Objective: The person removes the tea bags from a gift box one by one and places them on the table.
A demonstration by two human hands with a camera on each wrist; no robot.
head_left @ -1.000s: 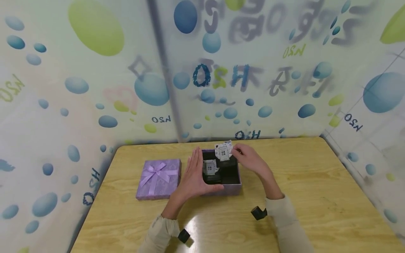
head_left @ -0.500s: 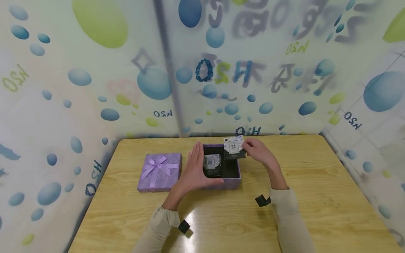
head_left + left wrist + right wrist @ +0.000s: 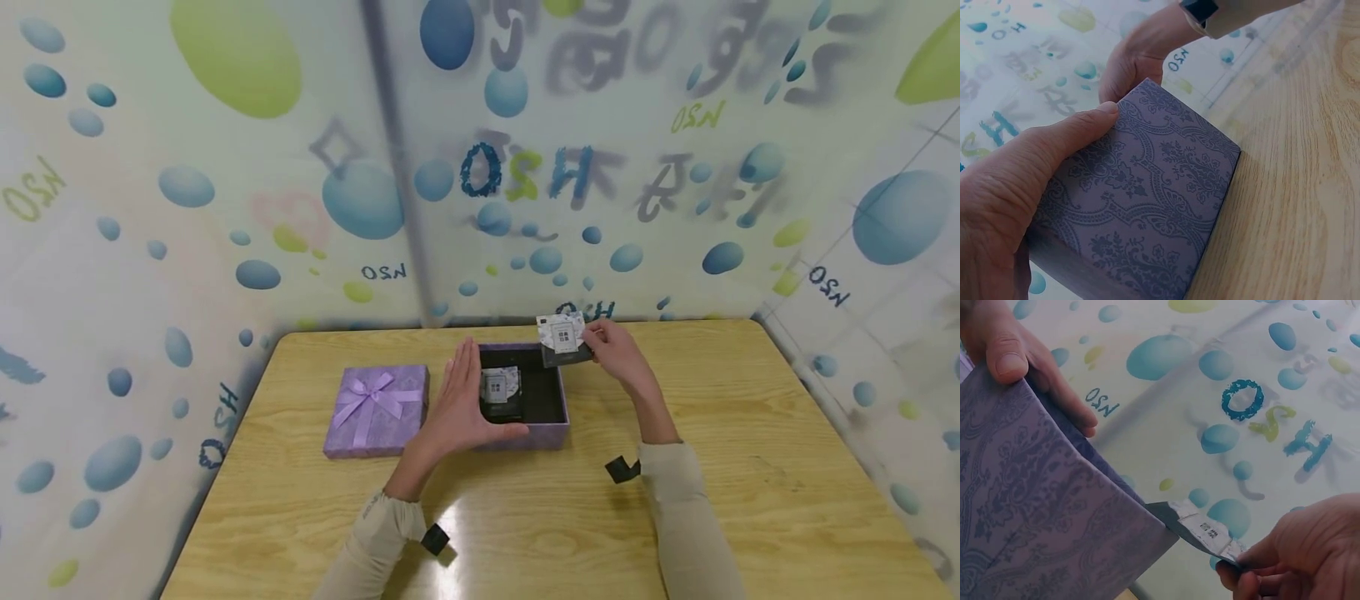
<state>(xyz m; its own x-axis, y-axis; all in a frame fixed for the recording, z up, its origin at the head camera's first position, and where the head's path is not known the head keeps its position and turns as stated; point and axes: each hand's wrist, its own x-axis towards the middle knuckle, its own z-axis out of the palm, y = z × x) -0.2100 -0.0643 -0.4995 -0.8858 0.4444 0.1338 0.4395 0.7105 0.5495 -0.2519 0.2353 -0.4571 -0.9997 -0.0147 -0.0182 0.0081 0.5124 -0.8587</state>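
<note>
A purple patterned box with a dark inside stands uncovered near the back of the table. My left hand braces it at the front left corner, fingers straight along the left side, thumb across the front wall. My right hand pinches the right edge of a flat sachet, black below and white-patterned above, with a printed label. That sachet is tilted and overlaps the box's back right corner in the head view. Another such sachet lies inside the box at the left, partly hidden by my left hand.
A purple box lid with a ribbon bow lies on the wooden table, left of the box. Behind the table's back edge rises a wall covered with printed bubbles and letters. Small black devices sit at both wrists.
My right hand has moved up and to the right, bringing the pinched sachet from over the box's inside to its back right corner. My left hand stays against the box.
</note>
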